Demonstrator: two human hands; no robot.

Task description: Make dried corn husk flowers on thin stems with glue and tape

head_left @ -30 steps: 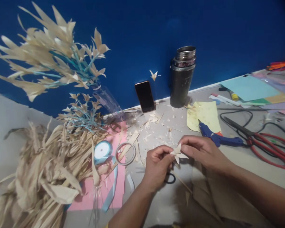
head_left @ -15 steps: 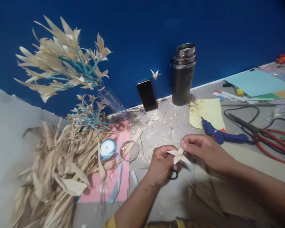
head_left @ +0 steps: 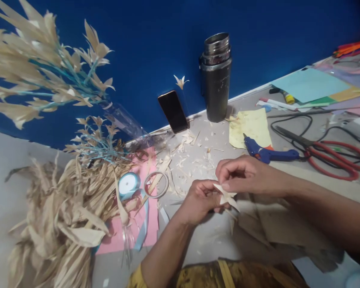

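My left hand [head_left: 198, 199] and my right hand [head_left: 243, 175] meet over the middle of the grey table [head_left: 204, 156]. Both pinch a small cream husk flower [head_left: 227, 195] with pointed petals. The left fingers grip it from below and the right thumb and forefinger press on its top petals. A thin stick runs down from the flower under my left hand. Cream scraps [head_left: 186, 160] lie on the table just beyond my hands.
A heap of dried husks [head_left: 60, 212] and a vase of husk flowers [head_left: 48, 76] fill the left. Ribbon spool [head_left: 128, 185], tape ring [head_left: 156, 185], pink paper [head_left: 138, 224], phone [head_left: 173, 111], steel tumbler [head_left: 216, 78], blue glue gun [head_left: 268, 153], red scissors [head_left: 333, 154], coloured sheets [head_left: 312, 86].
The view has shifted, so everything sits a little more to the left. My hands have closed in on the flower, and the right fingers now press its upper petals.
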